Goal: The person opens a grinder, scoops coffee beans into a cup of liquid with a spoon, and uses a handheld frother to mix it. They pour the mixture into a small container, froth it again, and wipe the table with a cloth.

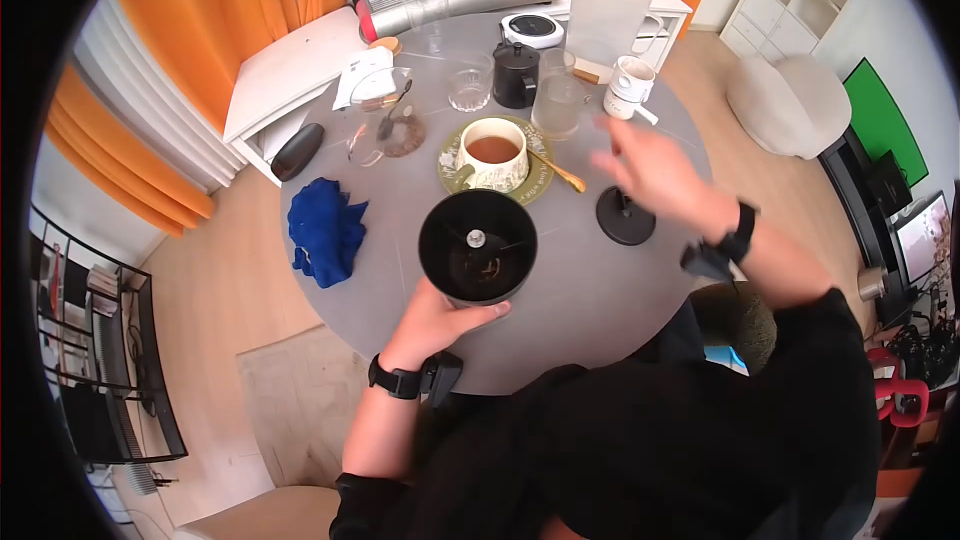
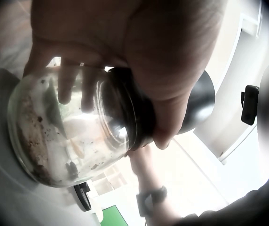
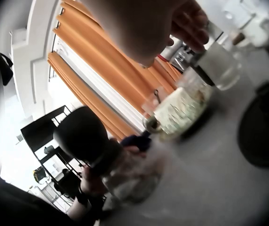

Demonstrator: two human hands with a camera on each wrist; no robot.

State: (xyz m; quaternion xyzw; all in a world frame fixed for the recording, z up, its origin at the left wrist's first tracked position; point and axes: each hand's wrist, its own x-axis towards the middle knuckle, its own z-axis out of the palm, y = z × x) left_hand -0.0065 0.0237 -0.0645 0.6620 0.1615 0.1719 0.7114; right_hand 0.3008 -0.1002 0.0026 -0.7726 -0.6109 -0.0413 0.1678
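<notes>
My left hand grips a hand coffee grinder around its black collar. The black hopper faces up, with a metal shaft in its middle and a few brown bits inside. Below it, the clear glass jar has brown grounds stuck to its wall. My right hand, blurred, hangs over the table's right side with fingers loose and nothing held. Under it lies a round black lid. Between the hands and farther back stands a patterned cup of brown liquid on a green saucer.
A golden spoon juts off the saucer. Behind stand a black pot, a glass pitcher, a tumbler and a glass vessel with brown contents. A blue cloth lies at the left edge; white cups stand right.
</notes>
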